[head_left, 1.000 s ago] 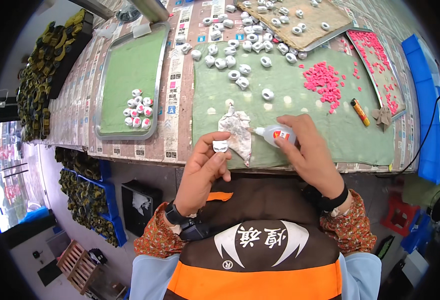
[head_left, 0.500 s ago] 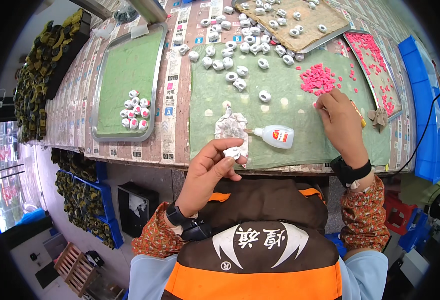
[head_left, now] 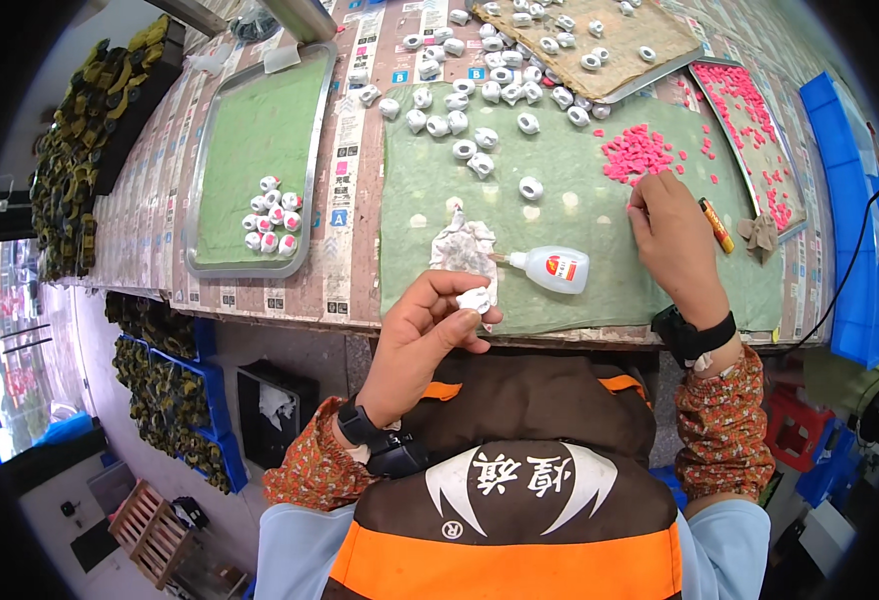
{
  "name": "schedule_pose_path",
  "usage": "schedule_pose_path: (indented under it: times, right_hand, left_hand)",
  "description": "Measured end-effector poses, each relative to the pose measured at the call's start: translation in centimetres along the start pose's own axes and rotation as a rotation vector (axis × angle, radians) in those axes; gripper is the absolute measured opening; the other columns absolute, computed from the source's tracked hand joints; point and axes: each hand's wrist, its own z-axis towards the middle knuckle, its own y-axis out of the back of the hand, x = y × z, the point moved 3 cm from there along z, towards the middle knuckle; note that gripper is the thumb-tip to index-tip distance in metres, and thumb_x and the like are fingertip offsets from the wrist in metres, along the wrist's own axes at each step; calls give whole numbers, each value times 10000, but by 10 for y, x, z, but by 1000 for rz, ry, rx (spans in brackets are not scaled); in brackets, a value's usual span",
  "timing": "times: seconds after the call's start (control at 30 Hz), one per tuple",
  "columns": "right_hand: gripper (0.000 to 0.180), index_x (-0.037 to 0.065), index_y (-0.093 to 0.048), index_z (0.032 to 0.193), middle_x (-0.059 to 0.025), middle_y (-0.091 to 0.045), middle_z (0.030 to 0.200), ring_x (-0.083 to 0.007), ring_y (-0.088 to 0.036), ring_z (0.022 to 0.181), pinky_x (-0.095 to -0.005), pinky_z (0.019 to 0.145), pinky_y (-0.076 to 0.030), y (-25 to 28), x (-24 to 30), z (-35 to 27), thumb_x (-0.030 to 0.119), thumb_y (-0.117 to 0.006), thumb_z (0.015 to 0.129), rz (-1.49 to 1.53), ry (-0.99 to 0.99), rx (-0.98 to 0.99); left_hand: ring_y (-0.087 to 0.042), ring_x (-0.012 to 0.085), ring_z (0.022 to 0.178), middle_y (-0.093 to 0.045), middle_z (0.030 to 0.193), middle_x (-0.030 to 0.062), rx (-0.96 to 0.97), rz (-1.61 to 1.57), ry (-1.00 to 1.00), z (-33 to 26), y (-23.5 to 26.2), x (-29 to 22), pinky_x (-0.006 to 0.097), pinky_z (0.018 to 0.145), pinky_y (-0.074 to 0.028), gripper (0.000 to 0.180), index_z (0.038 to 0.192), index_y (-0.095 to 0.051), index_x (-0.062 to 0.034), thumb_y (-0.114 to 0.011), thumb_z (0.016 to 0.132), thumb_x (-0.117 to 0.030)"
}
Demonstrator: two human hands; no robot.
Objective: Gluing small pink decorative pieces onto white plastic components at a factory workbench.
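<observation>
My left hand (head_left: 422, 342) pinches a small white toy part (head_left: 474, 299) between thumb and fingers, just above the table's front edge. At the near side of a heap of small pink pieces (head_left: 635, 150), my right hand (head_left: 682, 245) has its fingers drawn together. Its fingertips are partly hidden, and I cannot make out what is in them. Between the hands, a white squeeze bottle (head_left: 560, 271) with a thin nozzle lies on the green sheet (head_left: 415, 275). Its nozzle points toward a stained white cloth (head_left: 460, 250). Several similar white parts (head_left: 531, 188) with dark openings are scattered farther off.
On the left, a metal-rimmed tray (head_left: 198, 225) holds several white parts with pink bits. A brown-lined tray (head_left: 640, 78) is at the back, and another tray (head_left: 798, 218) bears pink pieces. An orange-yellow tube (head_left: 717, 228), a crumpled tan rag (head_left: 758, 234) and blue bins (head_left: 850, 220) are rightward.
My right hand has turned and shifted slightly beside the pink heap, uncovering more of the orange-yellow tube. My left hand has tilted the white toy part a little.
</observation>
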Motion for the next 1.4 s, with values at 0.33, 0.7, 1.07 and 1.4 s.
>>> schedule_pose_path:
  times: [0.33, 0.7, 1.07, 1.4]
  right_hand:
    - [142, 30, -541, 917, -153, -599, 870, -375, -614, 837, -472, 717, -489, -5, 0, -1, 28, -641, 815, 82, -55, 79]
    - [193, 33, -554, 924, -132, -558, 862, -334, -599, 784, -418, 677, -494, 22, 106, -29, -26, -663, 775, 676, 88, 182]
    - [252, 47, -547, 954, -121, -539, 873, -332, -601, 782, -433, 654, -493, 15, 126, -41, -27, -693, 762, 566, 231, 121]
    - [189, 32, -559, 978, -116, -589, 868, -287, -633, 738, -374, 634, -503, 10, 120, -51, -16, -700, 861, 775, 47, 267]
  left_hand:
    - [-674, 124, 955, -681, 1134, 123, 5, -97, -5, 5, -7, 9, 334, 893, -603, 338, 1346, -551, -6, -613, 1034, -119]
    - [-639, 107, 1004, -661, 1158, 72, 40, -28, -89, 1, -15, 14, 267, 911, -558, 345, 1355, -564, -1, -631, 1021, -57]
    - [-674, 143, 971, -680, 1111, 90, -7, 379, -255, -8, -21, 2, 287, 836, -564, 310, 1284, -647, -6, -663, 975, -30]
    - [-668, 315, 912, -681, 1046, 133, -14, 769, -492, -10, -22, -10, 371, 776, -531, 340, 1251, -671, -40, -717, 914, -46]
